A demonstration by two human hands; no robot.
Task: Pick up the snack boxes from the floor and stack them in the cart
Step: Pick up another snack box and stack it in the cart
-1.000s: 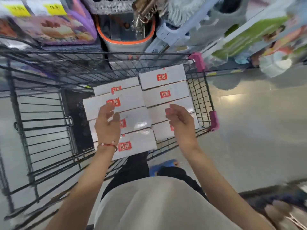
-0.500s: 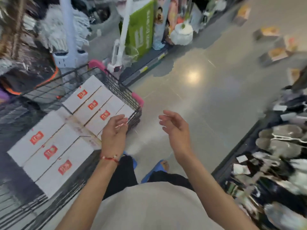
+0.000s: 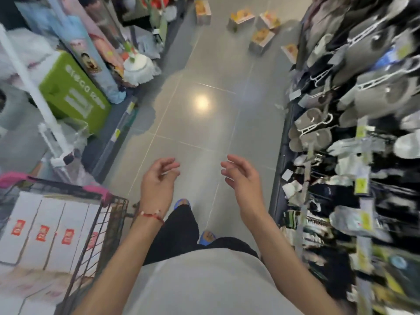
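Several snack boxes (image 3: 261,39) with yellow-orange tops lie scattered on the grey floor at the far end of the aisle. At the lower left stands the wire cart (image 3: 100,226) with pink corner guards, packed with several white boxes (image 3: 52,233) bearing red labels. My left hand (image 3: 158,183), with a red string at the wrist, hangs over the floor just right of the cart, its fingers loosely curled and holding nothing. My right hand (image 3: 242,176) hovers level with it, fingers relaxed, also holding nothing.
A shelf on the left holds a green box (image 3: 72,94), mops and rolled goods. A rack of slippers and socks (image 3: 354,123) lines the right side. The tiled aisle floor (image 3: 200,123) runs between them toward the scattered boxes. My blue shoes show below my hands.
My view has swung from the cart toward the aisle. Both hands have come off the white boxes in the cart and now hang over the floor.
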